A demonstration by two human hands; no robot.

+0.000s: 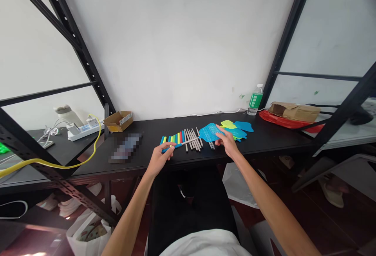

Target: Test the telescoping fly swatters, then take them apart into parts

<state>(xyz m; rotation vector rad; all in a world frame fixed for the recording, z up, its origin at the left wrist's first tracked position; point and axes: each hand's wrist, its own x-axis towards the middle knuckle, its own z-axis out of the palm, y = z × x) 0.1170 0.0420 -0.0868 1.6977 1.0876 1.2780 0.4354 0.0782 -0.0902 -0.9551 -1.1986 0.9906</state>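
Note:
Between my two hands I hold a fly swatter (210,132) with a blue mesh head, a thin metal rod and a blue handle. My left hand (161,155) is closed around the handle. At the other end, my right hand (227,142) pinches the right edge of the head. Behind the swatter lies a row of coloured handles (177,137) in blue, yellow, green and red. Several metal rods (194,141) lie beside them, partly covered by the swatter. Past my right hand is a loose pile of blue and yellow swatter heads (243,126).
On the black table (152,127) are an open cardboard box (118,121), a blurred-out flat object (125,148) and a water bottle (255,100). A yellow cable (96,142) and power strip (85,129) are left. Right, a brown paper package (293,112) lies on red plastic (273,119).

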